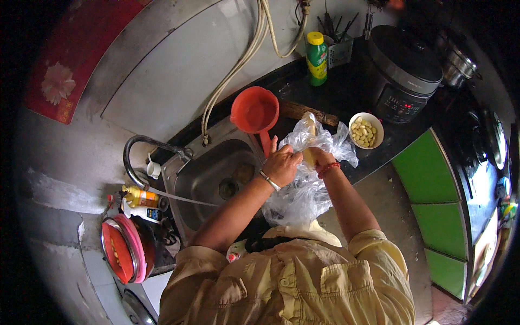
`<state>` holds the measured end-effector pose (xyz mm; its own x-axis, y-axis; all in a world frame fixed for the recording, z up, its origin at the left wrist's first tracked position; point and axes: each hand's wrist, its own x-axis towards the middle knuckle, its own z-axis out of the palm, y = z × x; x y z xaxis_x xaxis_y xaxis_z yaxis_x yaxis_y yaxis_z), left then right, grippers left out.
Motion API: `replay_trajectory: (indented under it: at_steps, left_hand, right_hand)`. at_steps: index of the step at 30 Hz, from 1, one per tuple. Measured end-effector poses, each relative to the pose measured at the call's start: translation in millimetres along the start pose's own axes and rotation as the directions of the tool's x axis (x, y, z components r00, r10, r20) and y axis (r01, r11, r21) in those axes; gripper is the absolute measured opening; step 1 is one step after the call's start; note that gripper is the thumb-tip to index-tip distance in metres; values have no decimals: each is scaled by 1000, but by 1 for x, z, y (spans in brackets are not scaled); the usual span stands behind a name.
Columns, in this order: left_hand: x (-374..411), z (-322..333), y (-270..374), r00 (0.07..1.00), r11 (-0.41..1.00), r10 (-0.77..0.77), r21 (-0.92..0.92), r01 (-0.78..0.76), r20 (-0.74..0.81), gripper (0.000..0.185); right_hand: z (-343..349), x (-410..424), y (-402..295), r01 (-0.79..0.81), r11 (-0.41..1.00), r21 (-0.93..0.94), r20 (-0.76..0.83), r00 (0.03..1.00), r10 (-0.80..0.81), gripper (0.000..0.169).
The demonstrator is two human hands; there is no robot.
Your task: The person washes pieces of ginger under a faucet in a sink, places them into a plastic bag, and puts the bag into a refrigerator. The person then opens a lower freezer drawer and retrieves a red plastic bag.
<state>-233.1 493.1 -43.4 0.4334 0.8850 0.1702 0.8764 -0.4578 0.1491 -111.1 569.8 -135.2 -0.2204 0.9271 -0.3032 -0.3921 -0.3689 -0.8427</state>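
Note:
Both my hands are at a crumpled clear plastic bag (300,195) that hangs over the counter's front edge. My left hand (283,164), with a silver bangle at its wrist, has its thumb and fingers pinched on the bag's left side. At the bag's right side is my right hand (319,157), wearing a red bead bracelet (328,170); its fingertips are hidden. A pale yellow item (309,157) shows between the hands, and more pale yellow appears through the plastic above. What it is, I cannot tell.
Left of my hands is a steel sink (203,178) with a curved faucet (132,142). A red dipper (256,109) rests at its corner. Beyond the bag lies a brown bundle (308,111). A bowl of peeled garlic cloves (365,131), a green bottle (317,59) and an electric cooker (406,73) stand rightward.

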Motion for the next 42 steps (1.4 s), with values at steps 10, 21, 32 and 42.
replay_trajectory:
  at_steps: [10,21,32,42]
  left_hand:
    - [0,-5,7,989,990,-51,139,31,138,12]
    - [-17,28,9,924,928,274,177,-327,267,14]
    - [3,45,-28,996,980,-30,199,13,81,20]
    - [41,47,-35,932,908,-296,364,207,210,23]
  right_hand:
    - [21,-38,-43,-237,948,210,-203,939,279,15]
    - [-8,-10,-20,-374,876,304,-62,910,410,19]
    - [-17,-47,-13,-63,985,-162,227,969,99,33]
    - [-22,-131,-47,-414,910,22,300,871,389,35]
